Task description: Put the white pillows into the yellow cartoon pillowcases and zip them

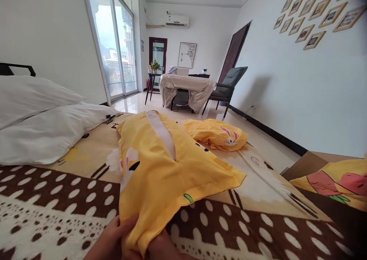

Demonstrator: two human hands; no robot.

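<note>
A yellow pillowcase [149,176] with a rabbit print lies in front of me on the bed. Through a long slit in its upper side a white pillow [162,132] shows. My left hand [117,233] is closed on the near corner of the pillowcase, thumb on top of the fabric. At the same corner, my right hand [162,246] grips the cloth from the right side; its fingers are mostly hidden under the fabric. Beyond, to the right, rests a crumpled yellow rabbit-print cloth bundle [216,134], touched by neither hand.
White pillows [43,132] are stacked at the left. A brown, cream and white patterned blanket [94,191] covers the bed. At the right edge stands a cardboard box [304,164] with yellow printed fabric [323,178] in it. Farther back are a covered table [189,82] and a dark chair [229,84].
</note>
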